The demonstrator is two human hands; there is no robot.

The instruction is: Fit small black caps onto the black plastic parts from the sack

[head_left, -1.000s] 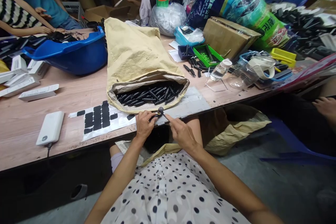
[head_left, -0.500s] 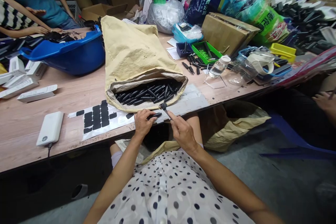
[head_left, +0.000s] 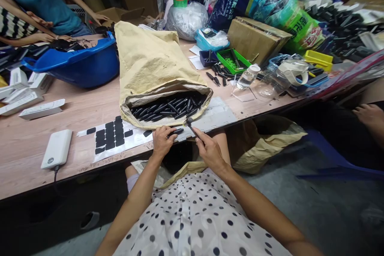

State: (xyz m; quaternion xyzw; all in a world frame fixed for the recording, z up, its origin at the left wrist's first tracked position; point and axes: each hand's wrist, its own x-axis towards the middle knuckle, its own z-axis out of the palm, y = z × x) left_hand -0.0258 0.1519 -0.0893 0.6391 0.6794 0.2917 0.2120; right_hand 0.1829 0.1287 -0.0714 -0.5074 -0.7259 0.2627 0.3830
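Note:
My left hand (head_left: 162, 141) is closed around a slim black pen-like piece (head_left: 178, 131), holding it level at the table's front edge with its tip pointing right. In my right hand (head_left: 210, 152) is the handle of a small hammer (head_left: 189, 122), its round dark head raised just above and right of that piece, apart from it. Right behind both hands lies a beige sack (head_left: 156, 60), its mouth open towards me. Many similar black pieces (head_left: 171, 110) fill the mouth. A grey board (head_left: 220, 113) lies under the sack's front.
Left of my hands lie a sheet of black stickers (head_left: 109, 138) and a white power bank (head_left: 57, 149) with a cable. Behind stands a blue basin (head_left: 87, 64). To the right are a green tray (head_left: 232, 61), a bottle (head_left: 248, 77) and a carton (head_left: 255, 42). Other people sit at both sides.
The hammer head has lifted off the black piece and shifted slightly right, leaving the piece's tip uncovered. My left hand stays closed on the piece. A co-worker's arm at the back left has reached outward.

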